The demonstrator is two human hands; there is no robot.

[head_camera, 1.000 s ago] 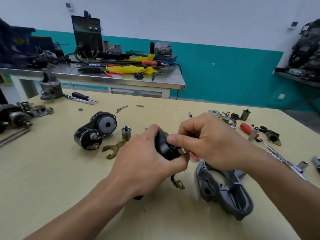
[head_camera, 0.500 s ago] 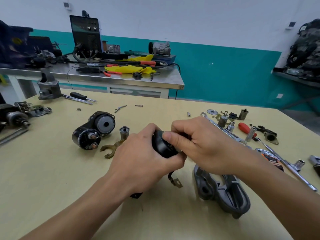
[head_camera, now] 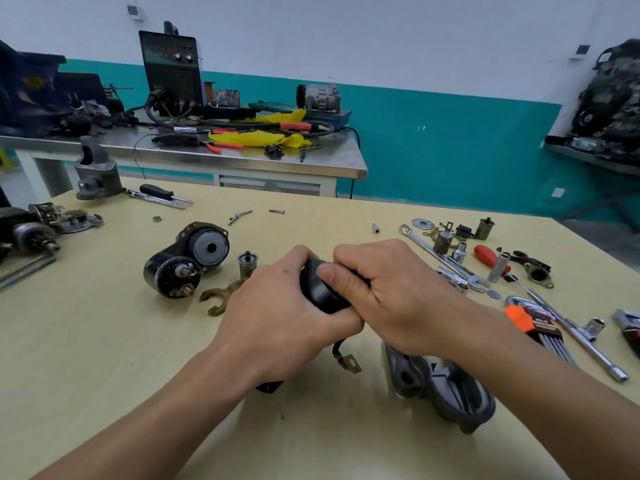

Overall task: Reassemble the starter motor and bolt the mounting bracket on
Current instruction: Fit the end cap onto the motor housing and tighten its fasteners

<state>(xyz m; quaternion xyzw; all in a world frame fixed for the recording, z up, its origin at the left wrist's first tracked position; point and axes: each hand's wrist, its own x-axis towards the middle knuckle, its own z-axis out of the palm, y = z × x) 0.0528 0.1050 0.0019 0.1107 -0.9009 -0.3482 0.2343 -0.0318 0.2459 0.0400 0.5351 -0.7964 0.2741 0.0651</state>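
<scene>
Both my hands hold a black cylindrical motor body (head_camera: 320, 292) just above the middle of the yellow table (head_camera: 104, 341). My left hand (head_camera: 277, 317) grips its side from the left, and my right hand (head_camera: 388, 292) is curled over its far end, thumb on top. A short lead with a brass terminal (head_camera: 348, 360) hangs below it. The grey cast mounting bracket (head_camera: 446, 389) lies on the table under my right forearm. The solenoid and gear housing assembly (head_camera: 188, 263) lies to the left, with a small metal cylinder (head_camera: 248, 264) and a brass fork lever (head_camera: 220, 296) beside it.
Wrenches, sockets, a red-handled screwdriver (head_camera: 488, 256) and a hex key set (head_camera: 535, 327) lie scattered at the right. More motor parts (head_camera: 41, 226) and a grey nose housing (head_camera: 97, 174) sit at the far left. A steel bench (head_camera: 242, 161) stands behind.
My hands stay on the motor body; my right hand has closed more tightly over its far end. The view has shifted slightly, showing more tools at the right.
</scene>
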